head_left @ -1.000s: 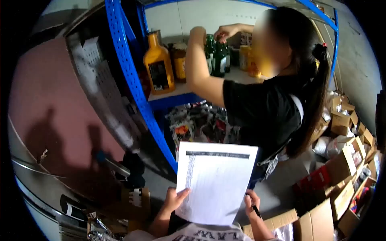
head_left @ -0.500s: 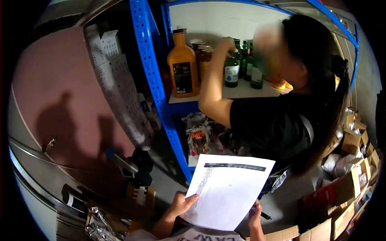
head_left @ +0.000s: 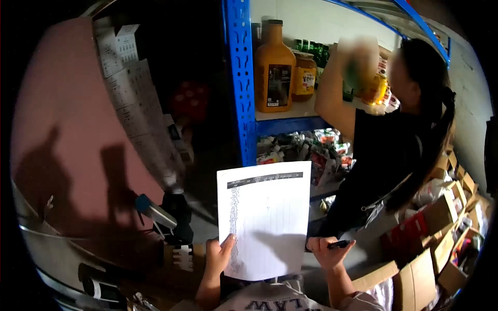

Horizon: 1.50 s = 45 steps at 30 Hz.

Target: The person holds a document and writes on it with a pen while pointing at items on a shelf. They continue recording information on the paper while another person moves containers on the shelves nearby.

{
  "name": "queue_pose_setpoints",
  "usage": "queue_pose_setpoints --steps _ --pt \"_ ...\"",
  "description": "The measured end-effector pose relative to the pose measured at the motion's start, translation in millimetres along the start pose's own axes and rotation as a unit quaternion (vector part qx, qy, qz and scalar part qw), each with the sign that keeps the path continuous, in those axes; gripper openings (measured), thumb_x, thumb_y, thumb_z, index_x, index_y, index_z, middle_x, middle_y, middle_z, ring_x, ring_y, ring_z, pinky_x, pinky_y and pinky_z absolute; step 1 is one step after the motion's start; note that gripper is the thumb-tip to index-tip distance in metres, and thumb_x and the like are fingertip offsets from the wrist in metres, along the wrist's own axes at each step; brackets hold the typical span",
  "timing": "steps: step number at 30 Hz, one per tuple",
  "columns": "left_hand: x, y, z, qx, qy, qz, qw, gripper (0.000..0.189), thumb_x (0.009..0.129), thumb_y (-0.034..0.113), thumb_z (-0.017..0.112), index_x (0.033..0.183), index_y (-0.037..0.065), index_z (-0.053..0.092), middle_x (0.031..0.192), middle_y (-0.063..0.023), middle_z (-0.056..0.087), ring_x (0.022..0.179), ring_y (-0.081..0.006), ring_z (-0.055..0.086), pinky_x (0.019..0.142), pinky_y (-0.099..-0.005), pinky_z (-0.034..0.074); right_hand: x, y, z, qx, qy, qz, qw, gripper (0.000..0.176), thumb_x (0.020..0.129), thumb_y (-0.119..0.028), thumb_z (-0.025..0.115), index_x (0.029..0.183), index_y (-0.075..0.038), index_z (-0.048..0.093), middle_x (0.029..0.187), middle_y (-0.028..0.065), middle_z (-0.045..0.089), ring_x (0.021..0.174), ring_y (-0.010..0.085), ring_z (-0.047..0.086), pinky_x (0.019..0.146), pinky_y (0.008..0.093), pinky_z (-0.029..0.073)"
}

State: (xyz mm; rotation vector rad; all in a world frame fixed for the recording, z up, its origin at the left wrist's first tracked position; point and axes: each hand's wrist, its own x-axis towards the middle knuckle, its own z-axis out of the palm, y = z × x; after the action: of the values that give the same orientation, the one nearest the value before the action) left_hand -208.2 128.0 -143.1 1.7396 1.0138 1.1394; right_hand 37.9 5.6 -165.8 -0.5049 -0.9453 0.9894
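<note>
My left hand (head_left: 219,255) pinches the left edge of a printed sheet of paper (head_left: 267,223), thumb on top and fingers behind. A dark table header runs across the sheet's upper part, with a column of small print down its left side. My right hand (head_left: 328,253) is closed around a black pen (head_left: 340,244), right at the sheet's lower right edge. A shadow falls across the lower half of the paper. Beyond it, a co-worker in a black top (head_left: 386,150) stands at the shelf, one arm raised near the green bottles.
On the blue-framed shelf (head_left: 293,125) stand a large orange jug (head_left: 274,72), a labelled jar (head_left: 305,78) and several green bottles (head_left: 321,52). Colourful packets (head_left: 324,155) fill the level below. Open cardboard boxes (head_left: 419,277) line the right side; stacked white boxes (head_left: 137,98) stand left.
My view has turned a little. The sheet is now more upright, and my right hand with the pen has risen beside it. The co-worker's arm has shifted right along the shelf.
</note>
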Motion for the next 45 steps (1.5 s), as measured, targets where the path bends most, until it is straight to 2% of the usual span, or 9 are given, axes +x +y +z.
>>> queue_pose_setpoints --steps 4,7,13,18,29,33,37,40,45 --pt "10.2 -11.8 -12.6 -0.038 0.002 0.022 0.999 0.022 0.078 0.013 0.054 0.07 -0.007 0.054 0.054 -0.0072 0.053 0.05 -0.0105 0.048 0.048 -0.0247 0.038 -4.3 -6.5 37.1 -0.037 -0.017 0.055 0.998 0.072 0.067 -0.075 0.021 0.051 -0.007 0.037 0.051 0.002 0.034 0.052 0.0151 0.029 0.055 0.0286 0.025" --pt "9.1 -14.9 -10.5 -0.11 0.061 0.026 0.992 0.022 0.079 0.013 0.054 0.072 -0.008 0.053 0.058 -0.006 0.054 0.054 -0.01 0.048 0.051 -0.0244 0.038 -21.0 -12.6 39.1 -0.162 0.061 0.209 0.963 0.052 0.081 -0.051 0.038 0.078 0.0 0.049 0.067 0.0042 0.047 0.057 0.0109 0.041 0.053 0.0237 0.034" --pt "-1.5 -26.0 -5.6 -0.073 0.005 -0.051 0.996 0.02 0.079 0.011 0.053 0.075 -0.009 0.051 0.063 -0.0057 0.053 0.058 -0.0114 0.047 0.055 -0.0253 0.039 -25.9 -28.7 52.6 -0.282 0.077 0.187 0.938 0.027 0.081 -0.023 0.053 0.09 0.001 0.046 0.073 0.0003 0.048 0.064 0.0079 0.044 0.06 0.0229 0.039" --pt "-5.1 -12.0 -0.1 -0.051 0.006 -0.042 0.998 0.019 0.078 0.01 0.054 0.075 -0.009 0.051 0.063 -0.0058 0.053 0.058 -0.0117 0.048 0.055 -0.0249 0.039 -20.9 -48.9 50.0 -0.367 0.048 0.04 0.928 0.019 0.07 -0.009 0.065 0.071 0.006 0.053 0.073 0.0058 0.05 0.065 0.0138 0.047 0.061 0.0232 0.039" --pt "-7.3 3.8 11.6 -0.042 0.032 -0.004 0.999 0.023 0.079 0.013 0.053 0.065 -0.006 0.053 0.05 -0.0022 0.048 0.045 -0.0076 0.043 0.043 -0.0222 0.031 -1.4 -57.6 29.2 -0.083 0.152 -0.006 0.985 0.015 0.074 -0.01 0.058 0.075 -0.001 0.047 0.058 0.0041 0.048 0.045 0.0084 0.043 0.038 0.0209 0.034" --pt "-8.1 4.9 12.6 -0.054 0.032 -0.001 0.998 0.021 0.079 0.012 0.053 0.067 -0.006 0.053 0.054 -0.0027 0.05 0.048 -0.0074 0.044 0.044 -0.0219 0.033 10.9 -51.2 35.3 -0.152 0.135 0.047 0.978 0.018 0.075 -0.006 0.055 0.087 0.002 0.046 0.064 0.0097 0.052 0.05 0.016 0.051 0.046 0.0257 0.042" --pt "-3.9 15.7 16.7 -0.074 0.073 0.041 0.994 0.02 0.078 0.01 0.052 0.069 -0.007 0.053 0.057 -0.0031 0.052 0.051 -0.0071 0.046 0.046 -0.0213 0.036 9.9 -38.5 34.1 0.05 -0.018 -0.03 0.998 0.018 0.081 -0.012 0.042 0.088 0.004 0.049 0.076 0.0163 0.056 0.069 0.0227 0.056 0.061 0.0315 0.045" --pt "-2.8 11.6 17.4 -0.073 0.071 0.026 0.995 0.017 0.077 0.008 0.053 0.069 -0.007 0.053 0.057 -0.0031 0.053 0.05 -0.0074 0.046 0.046 -0.0209 0.034 9.1 -35.6 30.0 -0.181 0.08 0.086 0.976 0.017 0.083 -0.006 0.041 0.085 0.003 0.055 0.079 0.013 0.057 0.071 0.0209 0.056 0.064 0.0293 0.045" --pt "0.1 -5.6 20.4 -0.063 0.076 0.038 0.994 0.023 0.078 0.011 0.055 0.064 -0.007 0.051 0.053 -0.0013 0.049 0.047 -0.007 0.041 0.044 -0.0209 0.031 14.2 -45.1 31.8 -0.025 -0.03 -0.053 0.998 0.02 0.08 -0.012 0.048 0.086 0.005 0.056 0.073 0.0178 0.058 0.066 0.0239 0.057 0.06 0.0334 0.046"
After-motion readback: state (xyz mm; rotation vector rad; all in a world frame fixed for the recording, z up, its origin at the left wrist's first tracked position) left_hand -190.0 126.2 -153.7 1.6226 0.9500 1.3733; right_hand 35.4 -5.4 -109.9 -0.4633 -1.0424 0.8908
